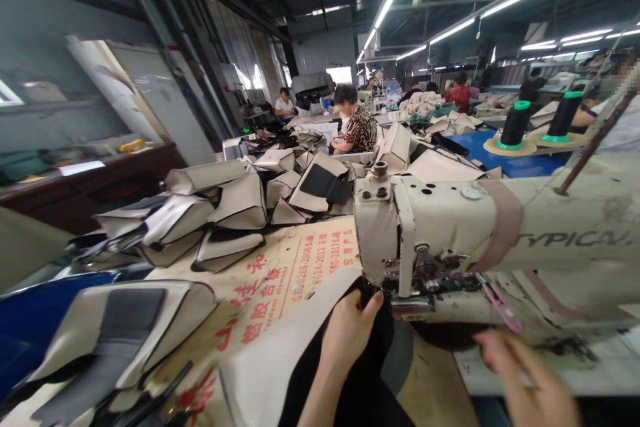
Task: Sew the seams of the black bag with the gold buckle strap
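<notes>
My left hand (pixel 350 330) is closed on the edge of a cover piece (pixel 280 353) of off-white leather-like material with black cloth (pixel 330 380), close to the needle area of a sewing machine (pixel 430 227). The thumb lies on top, and the stitching point is partly hidden. My right hand (pixel 530 380) is to the right, below the machine arm and near a dark round part (pixel 447 335). Motion blurs its fingers, and I see nothing clearly held in them. Pink thread snips (pixel 500 303) rest against the machine arm above this hand.
Sewn off-white and black covers (pixel 235 203) are heaped behind the plywood table top (pixel 280 280) with red print. Another cover (pixel 135 327) lies at the left. Black thread cones (pixel 516 125) stand behind the machine. A person in a patterned top (pixel 361 127) sits further back.
</notes>
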`<state>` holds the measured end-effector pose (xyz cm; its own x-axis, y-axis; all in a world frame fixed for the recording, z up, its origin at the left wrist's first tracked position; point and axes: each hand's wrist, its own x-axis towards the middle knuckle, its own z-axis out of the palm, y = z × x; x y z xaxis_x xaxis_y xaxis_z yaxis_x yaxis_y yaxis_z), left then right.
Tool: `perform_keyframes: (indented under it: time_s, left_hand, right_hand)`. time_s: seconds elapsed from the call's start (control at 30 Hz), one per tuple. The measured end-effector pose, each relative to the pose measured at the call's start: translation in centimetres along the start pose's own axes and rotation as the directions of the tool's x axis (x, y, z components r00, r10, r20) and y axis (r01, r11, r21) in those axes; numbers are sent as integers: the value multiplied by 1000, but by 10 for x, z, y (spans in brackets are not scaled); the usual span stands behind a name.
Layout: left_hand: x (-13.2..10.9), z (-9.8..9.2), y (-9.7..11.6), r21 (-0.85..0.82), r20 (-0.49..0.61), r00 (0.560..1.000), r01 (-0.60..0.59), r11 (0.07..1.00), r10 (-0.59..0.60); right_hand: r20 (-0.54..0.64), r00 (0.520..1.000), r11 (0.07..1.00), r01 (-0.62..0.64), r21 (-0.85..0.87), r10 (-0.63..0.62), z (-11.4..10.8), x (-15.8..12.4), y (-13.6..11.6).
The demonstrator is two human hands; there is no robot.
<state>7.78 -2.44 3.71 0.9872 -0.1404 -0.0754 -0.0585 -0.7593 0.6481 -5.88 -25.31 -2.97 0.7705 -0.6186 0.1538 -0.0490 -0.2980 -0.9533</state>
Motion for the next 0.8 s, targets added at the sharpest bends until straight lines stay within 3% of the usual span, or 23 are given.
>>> perform_keyframes:
  time_s: [0.03,0.07,0.13,0.23,0.4,0.63,0.73,0.8]
  left_hand:
    - [0,1,0,-1,-3,1000,-5,1000,5]
    - [0,1,-1,-4,-5,1000,-8,1000,8]
    - [1,3,-2,-16,-6,1000,-17,1000,17]
    - [5,4,-4,-47,-7,1000,-23,999,23]
    - [19,3,0,-74,7,999,-34,997,34]
    - [30,-6,9,-22,15,998,-63,998,63]
    - [29,-7,9,8,9,998,-60,998,60]
    - [28,-7,9,21,4,999,-54,998,54]
  right_hand:
    - [223,972,992,-99,82,79,35,-12,-16]
    - [426,901,977,-160,143,86,67,-20,-29]
    - [495,866,954,-203,222,68,114,-28,-45]
    - [414,900,885,-300,357,138,141,-23,-50]
    - [388,857,754,-495,432,340,144,-12,-52]
    - [419,830,728,-537,426,367,155,-13,-64]
    - [497,834,839,-435,327,239,126,-14,-57]
    - [404,903,947,-247,205,148,81,-8,-46]
